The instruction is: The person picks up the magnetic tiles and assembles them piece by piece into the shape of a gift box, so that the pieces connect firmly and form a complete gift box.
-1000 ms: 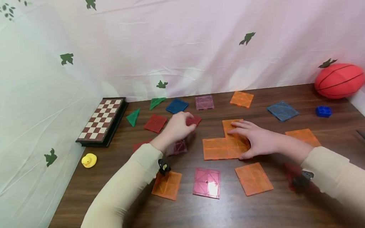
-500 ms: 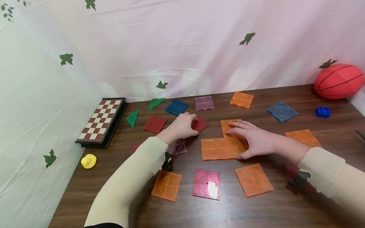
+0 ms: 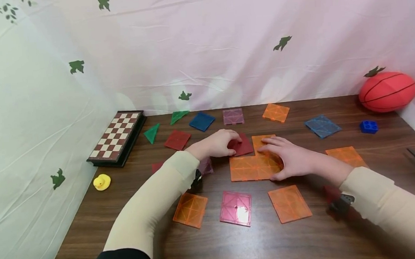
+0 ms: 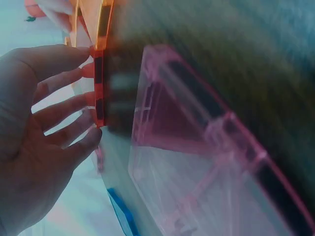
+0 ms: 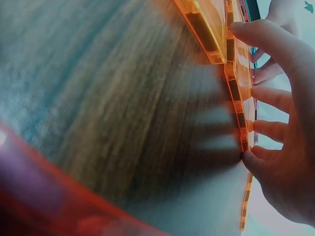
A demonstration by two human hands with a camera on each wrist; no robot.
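A red square magnetic tile point(image 3: 244, 145) lies flat on the table, its edge at the inner corner of three joined orange magnetic tiles point(image 3: 244, 169) that form an L. My left hand point(image 3: 217, 144) grips the red tile by its edges, thumb on the near side. In the left wrist view, the fingertips meet the red tile's rim point(image 4: 100, 101), beside an orange tile. My right hand point(image 3: 292, 157) holds the right side of the orange L, thumb at the near edge and fingers spread over it. A purple tile point(image 3: 206, 166) lies partly hidden under the left forearm.
Nearer me lie two orange tiles point(image 3: 190, 210) point(image 3: 289, 203) and a pink tile point(image 3: 235, 208). Farther back are blue tiles point(image 3: 202, 121), green triangles point(image 3: 151, 133) and another red tile point(image 3: 177, 140). A chessboard point(image 3: 114, 137), yellow duck point(image 3: 102, 182), blue brick point(image 3: 369, 127) and red ball point(image 3: 387, 91) stand around.
My left hand has slid the red tile to the right, up to the orange L. The right hand stays on the orange tiles, nearly still.
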